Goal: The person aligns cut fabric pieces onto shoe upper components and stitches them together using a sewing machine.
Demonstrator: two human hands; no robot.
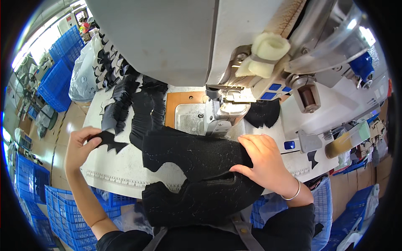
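Nearest, the lower black mesh panel (205, 203) lies against the person's apron (245, 234) and overhangs the near edge of the white table (106, 163). Above it rests the upper black mesh panel (190, 150), with a rounded notch in its left part; whether the two are joined cannot be told. The right hand (266, 161), a bracelet (295, 190) at its wrist, spreads over the upper panel's right end, thumb apart from fingers; whether it grips cannot be told. The left hand (81, 144) pinches a small jagged black piece (111, 141) between thumb and fingers, above the table's left part. Bare tabletop lies between this hand and the panels; another open patch lies right of the right hand, before a small black scrap (312, 159).

A ruler strip (121, 180) follows the near edge, its markings too small to read surely. Farther in, overlapping black pieces (148, 104) crowd the left of a metal plate (187, 117), whose left part is open. The sewing machine (159, 37) overhangs it, with blue rectangular labels (274, 87). Beyond the table's left edge stand a clear plastic bag (83, 75) and blue crates (56, 85).
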